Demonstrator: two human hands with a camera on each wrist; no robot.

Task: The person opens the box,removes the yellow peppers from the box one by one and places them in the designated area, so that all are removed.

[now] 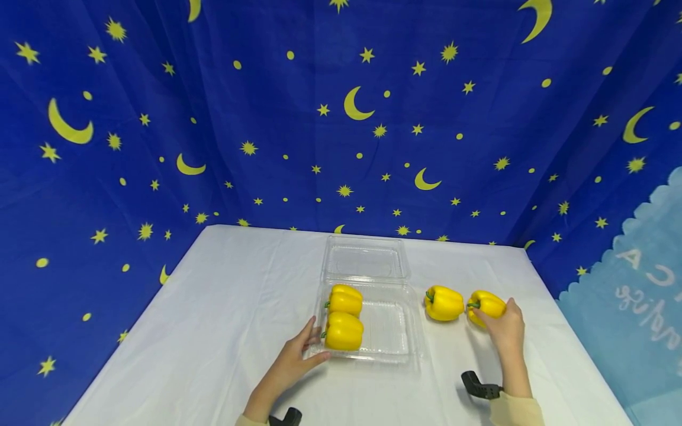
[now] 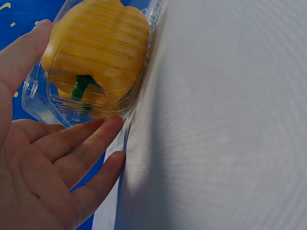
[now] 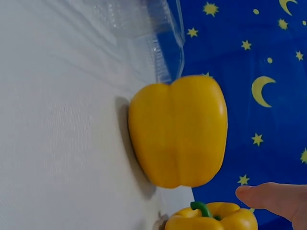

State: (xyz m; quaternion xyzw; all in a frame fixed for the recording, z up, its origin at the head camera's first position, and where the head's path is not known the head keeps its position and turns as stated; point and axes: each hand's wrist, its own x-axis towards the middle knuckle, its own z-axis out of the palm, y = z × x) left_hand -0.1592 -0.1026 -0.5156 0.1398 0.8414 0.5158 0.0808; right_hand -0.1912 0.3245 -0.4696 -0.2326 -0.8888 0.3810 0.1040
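Observation:
In the head view my left hand [image 1: 292,361] touches the near left corner of a clear plastic clamshell container [image 1: 387,331]. The left wrist view shows the thumb and fairly straight fingers [image 2: 88,165] around that corner. Inside the container, along its left side, lie two yellow bell peppers [image 1: 345,299], one behind the other. My right hand [image 1: 504,327] is over the rightmost yellow bell pepper [image 1: 490,302], its straight thumb [image 3: 271,196] beside the stem end. Another yellow bell pepper [image 1: 444,303] lies just left of it on the table. Most right fingers are hidden in the right wrist view.
The container's lid [image 1: 364,260] lies folded back toward the far table edge. White cloth covers the table [image 1: 240,284]. Blue curtain with moons and stars [image 1: 298,130] stands behind and left, and a light blue cloth [image 1: 629,331] hangs at right.

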